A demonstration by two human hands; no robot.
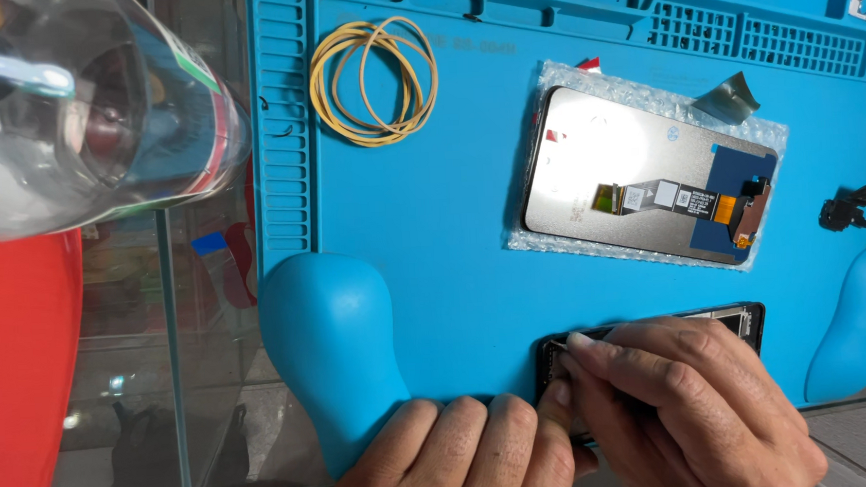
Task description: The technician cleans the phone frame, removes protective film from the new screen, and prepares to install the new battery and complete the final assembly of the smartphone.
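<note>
A blue mat (pixel 452 223) covers most of the frame, lying on a glass tabletop (pixel 166 382) that shows at the left; through the glass, dim shapes sit below, too blurred to tell. In the upper left of the frame a clear bottle (pixel 77 113) looms close to the camera, blurred; what it holds cannot be told. Right of centre, a phone screen (pixel 644 171) lies face down on a sheet of bubble wrap (pixel 631 89), its flex cable across the back. At the bottom right both hands meet over a black phone frame (pixel 728 316) lying on the mat. The right hand (pixel 693 407) is closed, fingertips pinching at the frame's left end, though what it pinches is too small to tell. The left hand (pixel 462 452) is curled, knuckles up, pressed against the frame's left edge. A loop of yellow rubber bands (pixel 372 81) rests at the upper centre, well apart from the hands. A small black part (pixel 845 211) lies at the right edge.
</note>
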